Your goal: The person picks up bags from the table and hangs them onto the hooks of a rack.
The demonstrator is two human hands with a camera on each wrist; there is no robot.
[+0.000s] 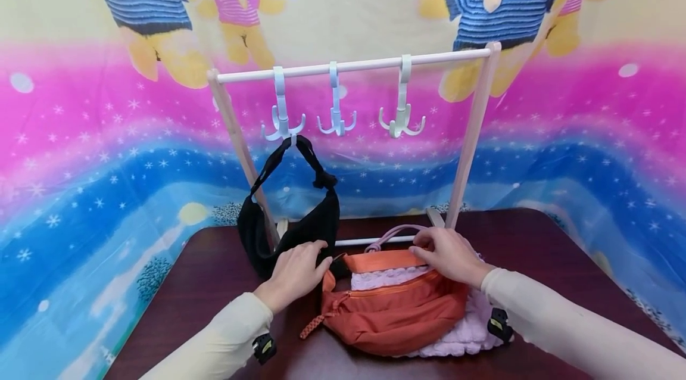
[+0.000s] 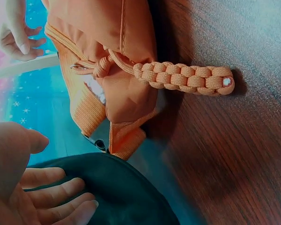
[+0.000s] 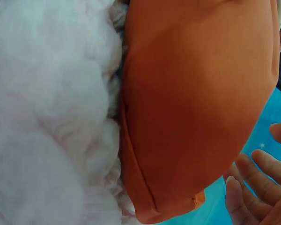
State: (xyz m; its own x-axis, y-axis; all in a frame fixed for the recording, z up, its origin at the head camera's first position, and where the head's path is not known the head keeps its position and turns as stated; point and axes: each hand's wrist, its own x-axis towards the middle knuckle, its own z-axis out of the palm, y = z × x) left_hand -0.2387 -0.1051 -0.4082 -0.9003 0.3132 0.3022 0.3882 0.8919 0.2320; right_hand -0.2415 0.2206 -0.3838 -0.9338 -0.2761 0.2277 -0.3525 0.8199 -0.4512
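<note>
Head view: we see a hook [image 1: 281,103] bearing the black bag [image 1: 318,219], apparently freeing the left grip [image 1: 293,273] and right grip [image 1: 451,256], both loosely open, empty.

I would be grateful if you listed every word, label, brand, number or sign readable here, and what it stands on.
None can be read: I see no lettering on the orange bag, black bag, lilac item, hooks or backdrop.
Left wrist device and right wrist device: yellowish marks, too small to read.
</note>
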